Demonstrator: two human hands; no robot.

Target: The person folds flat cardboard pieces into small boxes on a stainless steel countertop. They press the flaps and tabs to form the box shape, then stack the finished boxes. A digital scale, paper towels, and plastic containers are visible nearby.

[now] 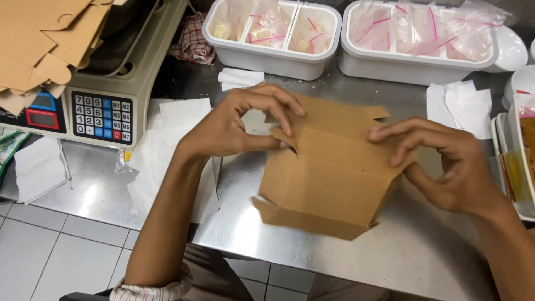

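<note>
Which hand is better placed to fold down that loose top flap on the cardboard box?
Probably the right hand: its fingertips rest beside the top flap of the cardboard box, while the left hand pinches the opposite side.

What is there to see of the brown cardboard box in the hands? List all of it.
The cardboard box is plain brown card, creased into panels and only partly folded, with loose flaps along its top and bottom edges. It is tilted above the steel table. The left hand pinches its upper left edge, and the right hand grips its right side, fingers on the top panel.
</note>
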